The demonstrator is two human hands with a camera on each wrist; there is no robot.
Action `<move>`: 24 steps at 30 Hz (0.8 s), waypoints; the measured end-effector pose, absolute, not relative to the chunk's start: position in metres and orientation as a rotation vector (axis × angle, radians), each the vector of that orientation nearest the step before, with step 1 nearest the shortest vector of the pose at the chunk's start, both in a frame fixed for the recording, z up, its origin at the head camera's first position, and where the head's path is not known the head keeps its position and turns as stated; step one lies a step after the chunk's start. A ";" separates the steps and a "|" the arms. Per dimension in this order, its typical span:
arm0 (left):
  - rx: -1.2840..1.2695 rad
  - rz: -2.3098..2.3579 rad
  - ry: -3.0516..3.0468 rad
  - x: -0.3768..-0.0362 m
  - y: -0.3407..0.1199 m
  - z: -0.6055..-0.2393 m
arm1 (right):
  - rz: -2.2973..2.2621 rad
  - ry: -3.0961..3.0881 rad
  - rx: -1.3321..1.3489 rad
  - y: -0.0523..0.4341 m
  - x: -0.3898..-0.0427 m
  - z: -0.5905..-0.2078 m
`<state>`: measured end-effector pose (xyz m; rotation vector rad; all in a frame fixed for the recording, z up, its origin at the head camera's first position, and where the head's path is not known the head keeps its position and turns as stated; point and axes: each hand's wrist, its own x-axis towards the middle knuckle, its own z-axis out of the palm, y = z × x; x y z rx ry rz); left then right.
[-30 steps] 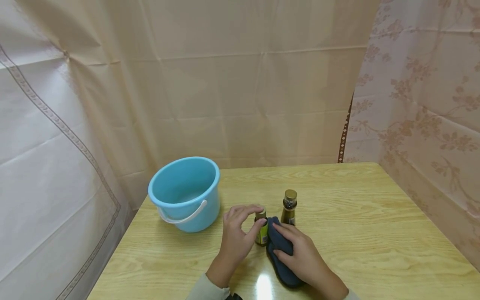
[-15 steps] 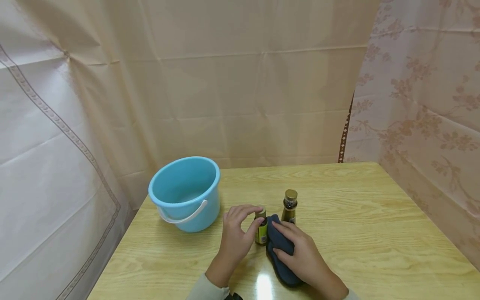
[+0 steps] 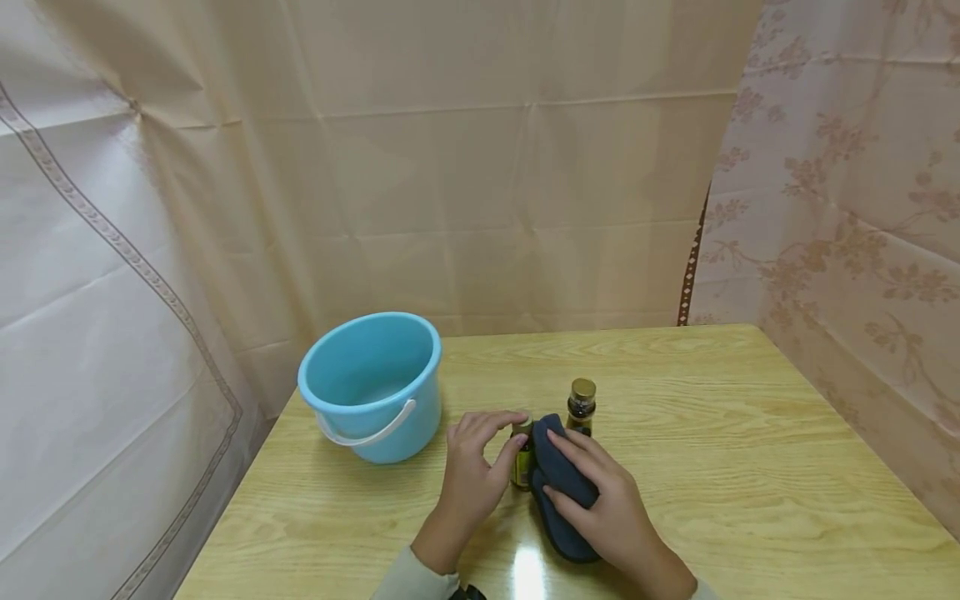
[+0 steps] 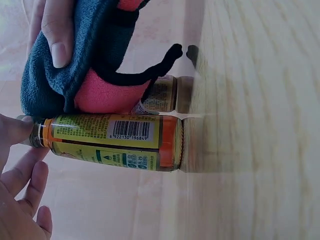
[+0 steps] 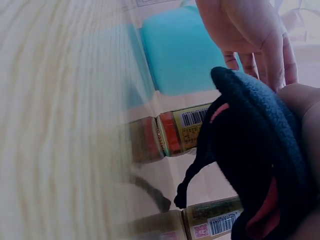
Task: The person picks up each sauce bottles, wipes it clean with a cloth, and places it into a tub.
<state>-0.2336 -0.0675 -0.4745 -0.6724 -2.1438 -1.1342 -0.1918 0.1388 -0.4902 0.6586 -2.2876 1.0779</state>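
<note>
In the head view my left hand [image 3: 474, 462] pinches the cap of a small glass bottle [image 3: 522, 468] with a yellow-green label, standing upright on the table. The left wrist view shows its barcode label [image 4: 131, 131] and my thumb and fingers at the cap. My right hand [image 3: 609, 498] grips a folded dark blue cloth [image 3: 558, 467], whose pink inner side [image 4: 105, 92] and black edging show in the left wrist view. The cloth lies right against the bottle's side near its neck. A second, gold-capped bottle [image 3: 582, 404] stands just behind the cloth, its lower part hidden.
A light blue bucket [image 3: 431, 417] with a white handle [image 3: 382, 429] stands on the left of the wooden table [image 3: 712, 450]. Cloth curtains [image 3: 480, 208] hang behind and at both sides of the table.
My right hand has moved the cloth slightly up and away from me, so it covers more of the second bottle and the first bottle's right side. The left hand stays at the cap.
</note>
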 end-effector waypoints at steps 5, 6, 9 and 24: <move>-0.674 -1.116 -2.135 -0.234 -0.068 -0.476 | 1.094 -2.366 0.646 0.139 -0.194 -0.492; -0.673 -1.119 -2.135 -0.234 -0.068 -0.475 | 1.097 -2.387 0.643 0.140 -0.195 -0.493; -0.675 -1.125 -2.135 -0.235 -0.068 -0.476 | 1.101 -2.425 0.639 0.140 -0.196 -0.494; -0.664 -1.179 -2.190 -0.233 -0.068 -0.472 | 1.130 -2.542 0.570 0.142 -0.196 -0.496</move>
